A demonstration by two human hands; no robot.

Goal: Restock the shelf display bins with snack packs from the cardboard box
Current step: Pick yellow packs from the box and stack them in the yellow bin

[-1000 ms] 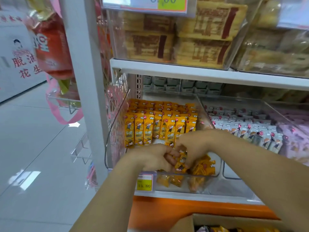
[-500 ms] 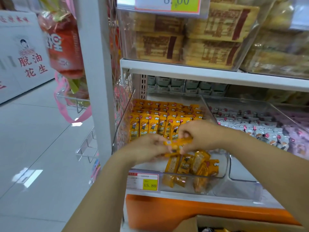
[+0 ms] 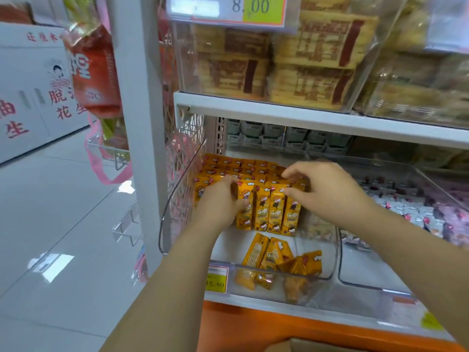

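The orange-yellow foil snack packs (image 3: pixel 269 212) stand upright in tight rows in the back half of a clear plastic display bin (image 3: pixel 327 273), with the front row facing out. Both hands are on that front row. The left hand (image 3: pixel 220 199) grips its left end, fingers curled over the pack tops and thumb pressed on a pack's face. The right hand (image 3: pixel 327 191) pinches the tops at its right end between bent fingers and thumb.

A few loose packs (image 3: pixel 276 257) of the same kind lie tumbled against the bin's front wall, apart from the standing rows. A yellow price tag (image 3: pixel 215 279) sits on the bin's front left corner. Just right of the bin is a second clear bin (image 3: pixel 360 280) with white and purple packets at its back. Above the bin runs a white metal shelf (image 3: pixel 304 118) carrying a clear tub of brown-and-yellow biscuit packs (image 3: pixel 304 62). Left of the bin rises a white upright post (image 3: pixel 142 123), with a red hanging bag (image 3: pixel 94 69) beyond it. Below the bin, at the frame's bottom edge, shows the flap of a brown cardboard box (image 3: pixel 304 345).
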